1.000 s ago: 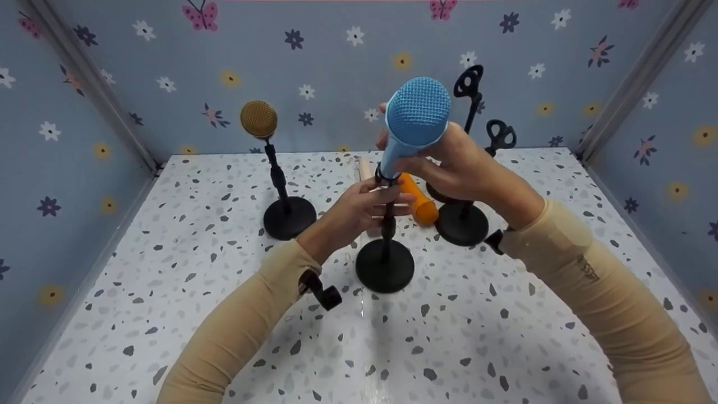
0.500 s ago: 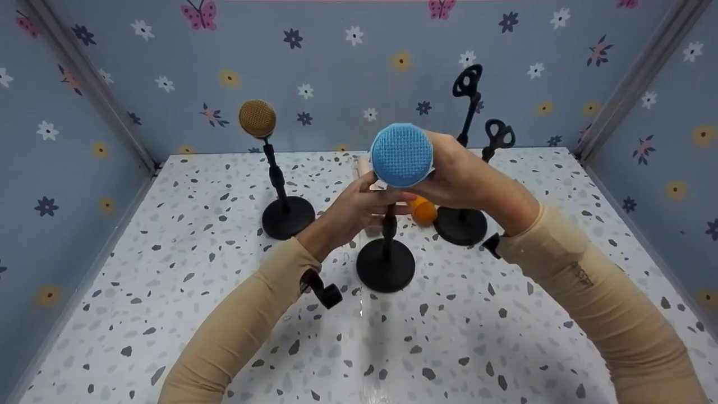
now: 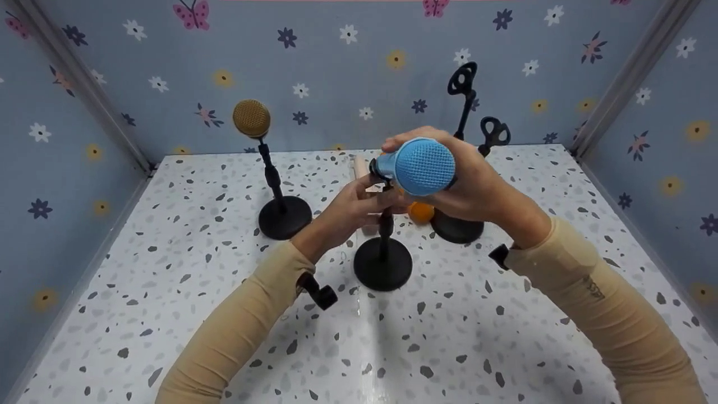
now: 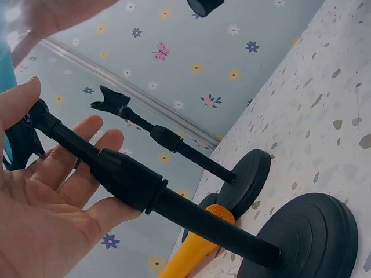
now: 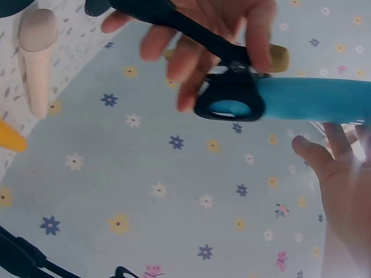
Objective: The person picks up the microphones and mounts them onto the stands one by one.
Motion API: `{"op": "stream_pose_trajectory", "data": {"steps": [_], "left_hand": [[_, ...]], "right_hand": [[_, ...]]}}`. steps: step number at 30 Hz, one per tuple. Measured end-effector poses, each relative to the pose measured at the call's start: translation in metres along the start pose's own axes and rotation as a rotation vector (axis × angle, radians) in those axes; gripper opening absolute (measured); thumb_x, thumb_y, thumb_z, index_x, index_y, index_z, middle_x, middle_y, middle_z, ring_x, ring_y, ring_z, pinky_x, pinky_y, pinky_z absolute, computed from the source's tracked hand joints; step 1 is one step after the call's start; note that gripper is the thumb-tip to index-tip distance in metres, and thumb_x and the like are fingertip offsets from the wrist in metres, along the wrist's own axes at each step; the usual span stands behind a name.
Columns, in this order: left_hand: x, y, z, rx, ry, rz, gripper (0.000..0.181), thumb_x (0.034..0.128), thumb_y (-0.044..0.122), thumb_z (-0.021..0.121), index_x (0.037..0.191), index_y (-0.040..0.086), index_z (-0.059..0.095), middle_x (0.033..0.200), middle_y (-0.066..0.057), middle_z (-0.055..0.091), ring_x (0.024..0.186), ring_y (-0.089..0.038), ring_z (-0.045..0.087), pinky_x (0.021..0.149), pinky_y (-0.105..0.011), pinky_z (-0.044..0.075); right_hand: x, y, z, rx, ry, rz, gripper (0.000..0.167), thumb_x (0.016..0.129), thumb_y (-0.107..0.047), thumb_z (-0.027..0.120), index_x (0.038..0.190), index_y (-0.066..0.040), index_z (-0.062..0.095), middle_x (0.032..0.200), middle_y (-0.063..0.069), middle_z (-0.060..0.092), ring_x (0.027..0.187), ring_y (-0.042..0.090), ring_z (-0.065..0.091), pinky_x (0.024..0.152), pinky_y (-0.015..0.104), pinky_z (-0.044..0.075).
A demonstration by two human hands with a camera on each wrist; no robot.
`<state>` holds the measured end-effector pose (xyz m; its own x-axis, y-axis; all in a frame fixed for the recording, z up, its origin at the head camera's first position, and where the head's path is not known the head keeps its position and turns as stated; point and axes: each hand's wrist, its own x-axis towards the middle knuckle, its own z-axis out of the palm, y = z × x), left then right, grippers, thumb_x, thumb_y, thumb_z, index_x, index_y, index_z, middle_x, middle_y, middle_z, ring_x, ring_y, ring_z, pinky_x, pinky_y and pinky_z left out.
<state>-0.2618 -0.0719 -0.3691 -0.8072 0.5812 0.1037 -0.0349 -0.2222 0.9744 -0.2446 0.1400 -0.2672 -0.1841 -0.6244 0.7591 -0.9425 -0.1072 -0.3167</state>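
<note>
A blue microphone (image 3: 424,166) lies tilted, its head toward the right and its handle end in the black clip (image 5: 231,107) of a tabletop microphone stand (image 3: 383,264). My right hand (image 3: 471,182) grips the microphone from behind; in the right wrist view this hand (image 5: 345,179) is partly cut off by the frame. With the thumb at the clip and the fingers behind the pole, my left hand (image 3: 353,207) holds the stand's upper part. The left wrist view shows that hand (image 4: 52,197) close beside the pole's black collar (image 4: 128,178).
A gold microphone (image 3: 252,118) sits on another stand at the left. Two stands with bare clips (image 3: 462,78) are at the back right. An orange microphone (image 3: 420,212) and a pale pink one (image 5: 38,58) lie on the speckled table (image 3: 196,292), before a flowered wall.
The right hand first lowered the blue microphone toward the clip, then tipped its head to the right. The left hand stays at the top of the stand.
</note>
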Motion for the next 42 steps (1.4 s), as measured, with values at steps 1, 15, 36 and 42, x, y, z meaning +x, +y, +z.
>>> {"op": "stream_pose_trajectory", "data": {"steps": [1, 15, 36, 42], "left_hand": [[-0.001, -0.001, -0.002, 0.014, -0.015, 0.0, 0.058, 0.098, 0.015, 0.067, 0.15, 0.007, 0.043, 0.13, -0.021, 0.065, 0.124, -0.034, 0.061, 0.106, -0.045, 0.047], [-0.004, -0.013, 0.001, 0.444, -0.102, 0.213, 0.046, 0.099, -0.01, 0.054, 0.143, -0.002, 0.045, 0.141, -0.018, 0.053, 0.123, -0.031, 0.062, 0.095, -0.041, 0.056], [-0.003, -0.014, 0.001, 0.442, -0.094, 0.19, 0.046, 0.1002, -0.008, 0.053, 0.145, -0.001, 0.045, 0.14, -0.018, 0.052, 0.122, -0.03, 0.062, 0.095, -0.04, 0.055], [-0.003, -0.014, 0.0, 0.461, -0.107, 0.193, 0.047, 0.0999, -0.008, 0.052, 0.146, -0.001, 0.044, 0.138, -0.02, 0.053, 0.123, -0.029, 0.062, 0.096, -0.037, 0.055]], "right_hand": [[0.0, -0.002, -0.001, -0.023, 0.011, -0.01, 0.07, 0.074, 0.019, 0.078, 0.136, 0.003, 0.049, 0.127, 0.021, 0.063, 0.123, 0.033, 0.06, 0.108, 0.05, 0.044], [-0.003, 0.002, 0.004, -0.052, 0.104, 0.019, 0.053, 0.076, 0.022, 0.075, 0.123, 0.009, 0.055, 0.117, 0.019, 0.063, 0.115, 0.024, 0.061, 0.105, 0.038, 0.048], [-0.012, 0.02, 0.009, -0.063, 0.115, 0.095, 0.047, 0.082, 0.013, 0.077, 0.123, 0.009, 0.055, 0.12, 0.018, 0.061, 0.118, 0.025, 0.06, 0.108, 0.043, 0.045], [-0.017, 0.032, 0.012, -0.115, 0.089, 0.091, 0.049, 0.08, 0.021, 0.072, 0.124, 0.008, 0.054, 0.12, 0.021, 0.06, 0.116, 0.031, 0.06, 0.107, 0.041, 0.046]]}}
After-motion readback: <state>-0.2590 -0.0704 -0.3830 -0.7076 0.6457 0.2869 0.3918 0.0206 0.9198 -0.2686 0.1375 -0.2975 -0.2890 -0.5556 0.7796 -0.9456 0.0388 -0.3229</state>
